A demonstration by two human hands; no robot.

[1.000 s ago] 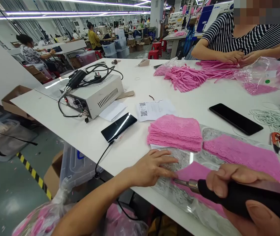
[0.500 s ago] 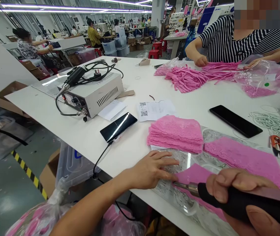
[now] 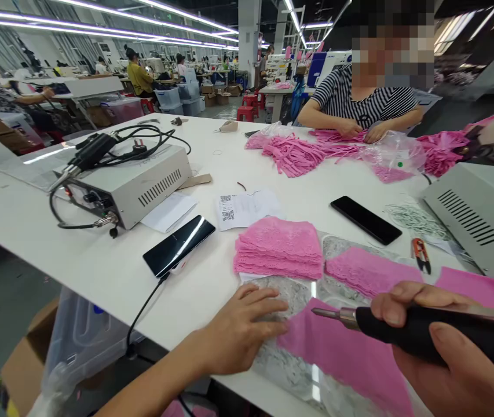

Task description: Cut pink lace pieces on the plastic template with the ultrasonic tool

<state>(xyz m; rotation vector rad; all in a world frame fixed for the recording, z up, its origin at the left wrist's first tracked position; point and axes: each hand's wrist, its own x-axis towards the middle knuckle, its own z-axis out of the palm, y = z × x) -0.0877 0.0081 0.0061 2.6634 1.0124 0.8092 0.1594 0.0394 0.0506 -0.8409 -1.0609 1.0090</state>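
Pink fabric piece (image 3: 346,359); left hand (image 3: 244,330) spread at its edge; right hand (image 3: 450,376) grasping black tool (image 3: 383,325).

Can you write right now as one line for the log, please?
left hand: spread, at pink piece's edge | right hand: gripping black-handled tool | tip: over pink piece, contact unclear | nearby: pink stack, orange snips

Your left hand (image 3: 240,330) is bare — slim, tapering fingers (image 3: 264,308), plain wrist (image 3: 203,350), forearm (image 3: 160,382) uncovered down to the frame edge. Your right hand (image 3: 455,365) is bare too — rounded fingertips (image 3: 393,314), broad thumb (image 3: 449,343).
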